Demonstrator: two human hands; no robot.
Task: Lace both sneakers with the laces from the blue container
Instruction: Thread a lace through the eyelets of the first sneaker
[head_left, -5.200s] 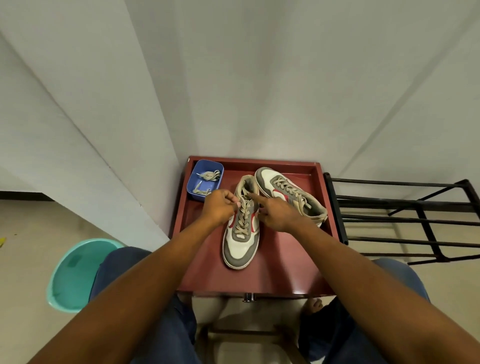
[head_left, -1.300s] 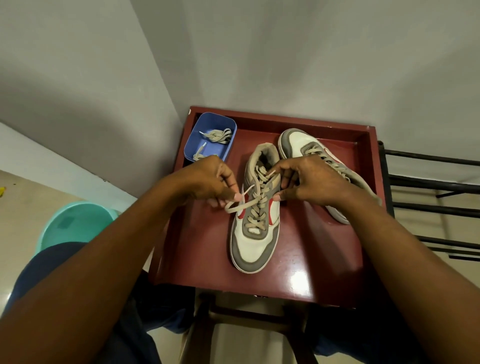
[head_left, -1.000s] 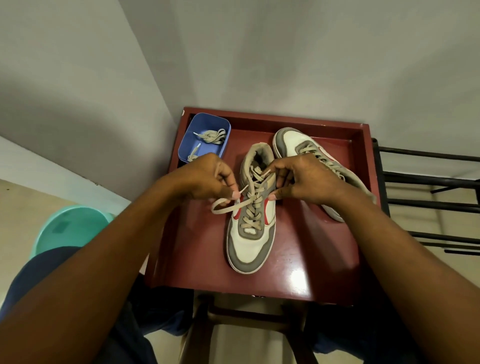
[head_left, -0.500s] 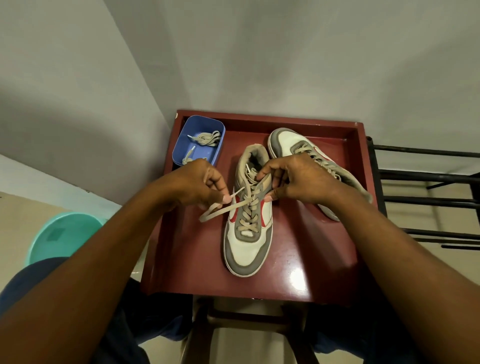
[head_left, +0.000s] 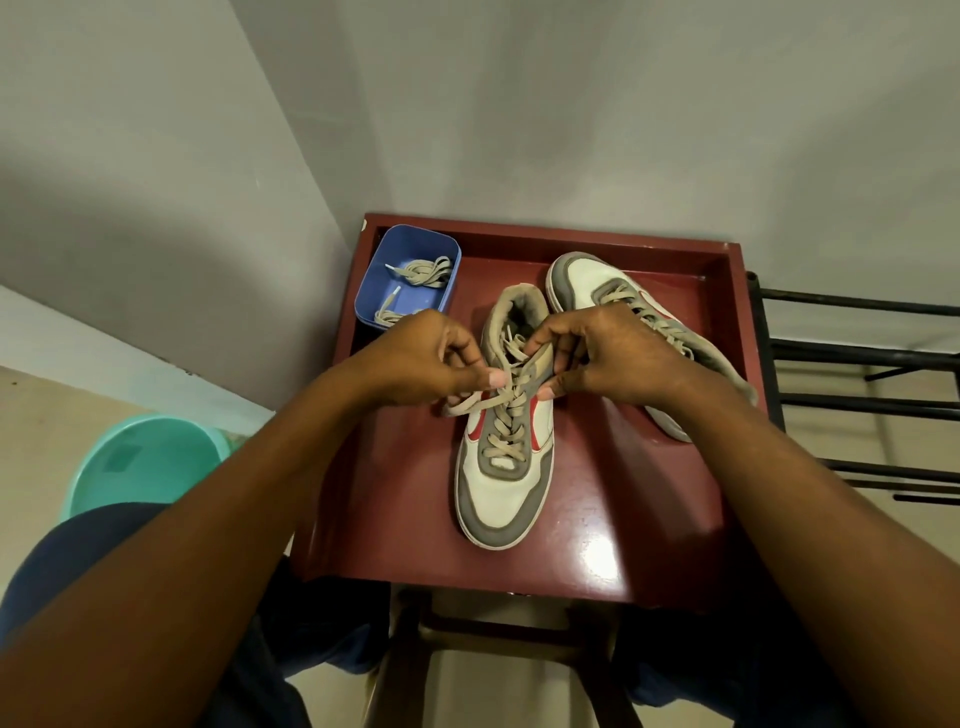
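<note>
Your left hand (head_left: 426, 358) is curled, thumb and forefinger pinching one strand of the lace (head_left: 511, 415) at the left of the top eyelets, with the loose end trailing out below your knuckles. Your right hand (head_left: 608, 353) is curled too and pinches what looks like the other strand at the upper right, just by the tongue; the fingers hide the exact hold. The sneaker (head_left: 498, 499) lies flat in the middle of the red worktop (head_left: 623, 493), toe toward you, laced in crosses nearly up to the collar. The second sneaker (head_left: 582, 275) lies behind your right hand at a slant, its lacing already in. The container (head_left: 410, 244) sits in the far left corner with spare laces (head_left: 423, 271) bundled inside. The lace is flat, soft and light, so it will likely twist and go slack the moment you loosen your pinch. Hold it close to the stiff tip when feeding an eyelet, and keep each strand flat between your pads. The sneaker looks light enough to slide on the glossy worktop when you pull, so brace it at the collar with your free fingers. Draw both strands evenly, since a hard tug on one side may drag the other back through its eyelet.
</note>
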